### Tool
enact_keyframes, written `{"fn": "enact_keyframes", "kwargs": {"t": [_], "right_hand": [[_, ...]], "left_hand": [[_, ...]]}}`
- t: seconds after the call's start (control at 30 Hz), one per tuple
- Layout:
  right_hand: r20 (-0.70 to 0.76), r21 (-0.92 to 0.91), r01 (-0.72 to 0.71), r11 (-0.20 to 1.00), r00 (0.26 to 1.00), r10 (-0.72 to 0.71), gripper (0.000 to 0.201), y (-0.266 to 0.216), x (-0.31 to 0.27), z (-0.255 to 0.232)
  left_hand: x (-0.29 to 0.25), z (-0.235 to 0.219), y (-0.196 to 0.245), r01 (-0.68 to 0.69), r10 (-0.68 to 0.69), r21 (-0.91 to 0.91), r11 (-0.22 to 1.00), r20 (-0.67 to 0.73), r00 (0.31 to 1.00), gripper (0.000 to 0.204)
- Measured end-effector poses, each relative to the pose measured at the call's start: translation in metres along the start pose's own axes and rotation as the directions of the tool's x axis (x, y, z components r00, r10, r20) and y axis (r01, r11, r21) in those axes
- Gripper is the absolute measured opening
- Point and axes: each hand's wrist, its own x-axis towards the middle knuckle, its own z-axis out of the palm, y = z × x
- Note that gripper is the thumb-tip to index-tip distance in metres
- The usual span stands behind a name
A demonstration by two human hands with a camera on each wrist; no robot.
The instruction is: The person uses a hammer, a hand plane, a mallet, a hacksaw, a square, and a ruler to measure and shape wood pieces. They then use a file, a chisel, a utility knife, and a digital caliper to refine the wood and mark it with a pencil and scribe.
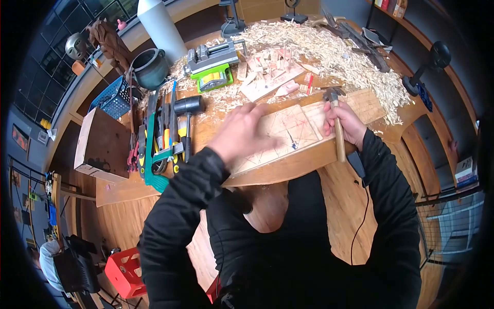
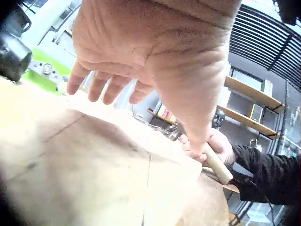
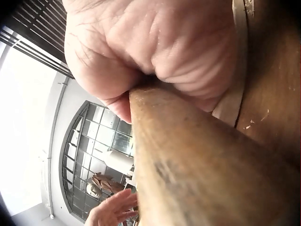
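My right hand (image 1: 350, 122) grips a hammer (image 1: 339, 140) by its wooden handle, the dark metal head pointing away from me. In the right wrist view the handle (image 3: 197, 160) runs out from under the curled palm. My left hand (image 1: 239, 133) hovers over the left part of a pale wooden board (image 1: 315, 114), fingers spread and holding nothing. Pencil lines, red marks and a small dark blue spot show on the board, which lies along the table's near edge. The left wrist view shows the left palm (image 2: 150, 52) raised above the lined wood.
A rubber mallet (image 1: 189, 105), saws and other hand tools lie to the left. Behind the board are wood scraps (image 1: 272, 67), a grey vise (image 1: 212, 55) and a green tool (image 1: 212, 80). Shavings (image 1: 329, 49) cover the table's far side. A wooden box (image 1: 103, 147) stands at the left edge.
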Motion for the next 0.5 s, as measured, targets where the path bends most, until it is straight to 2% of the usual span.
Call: {"fn": "enact_keyframes", "kwargs": {"t": [0.03, 0.1, 0.13, 0.2, 0.37, 0.43, 0.47, 0.5], "right_hand": [[0.005, -0.007, 0.003, 1.000, 1.000, -0.003, 0.015, 0.000, 0.000, 0.000], [-0.010, 0.002, 0.001, 1.000, 1.000, -0.001, 0.016, 0.001, 0.000, 0.000], [-0.007, 0.001, -0.004, 1.000, 1.000, 0.004, 0.016, 0.000, 0.000, 0.000], [-0.008, -0.013, -0.006, 1.000, 1.000, 0.006, 0.016, 0.000, 0.000, 0.001], [-0.030, -0.009, -0.014, 1.000, 0.999, 0.013, 0.017, -0.001, 0.000, 0.003], [-0.031, -0.025, -0.018, 1.000, 0.999, 0.017, 0.018, 0.000, 0.001, 0.002], [-0.033, -0.021, -0.012, 1.000, 0.999, 0.012, 0.018, 0.001, 0.001, 0.002], [-0.036, -0.018, -0.005, 1.000, 0.999, 0.004, 0.018, 0.001, 0.001, 0.002]], "left_hand": [[0.015, 0.008, -0.002, -0.005, 0.006, 0.050, 0.999, -0.015, 1.000, 0.065], [0.049, 0.024, -0.007, 0.015, -0.015, 0.173, 0.985, 0.000, 1.000, 0.047], [0.062, 0.030, -0.006, 0.016, -0.014, 0.172, 0.985, -0.010, 1.000, 0.047], [0.085, 0.040, -0.003, 0.117, -0.120, 0.174, 0.978, 0.005, 0.993, 0.035], [0.123, 0.054, -0.007, 0.161, -0.177, 0.223, 0.961, 0.051, 0.983, 0.030], [0.131, 0.054, -0.010, 0.141, -0.180, 0.260, 0.955, 0.132, 0.975, 0.029], [0.134, 0.058, -0.016, 0.126, -0.132, 0.192, 0.973, 0.019, 0.991, 0.034], [0.137, 0.062, -0.018, 0.127, -0.132, 0.187, 0.974, 0.013, 0.991, 0.034]]}}
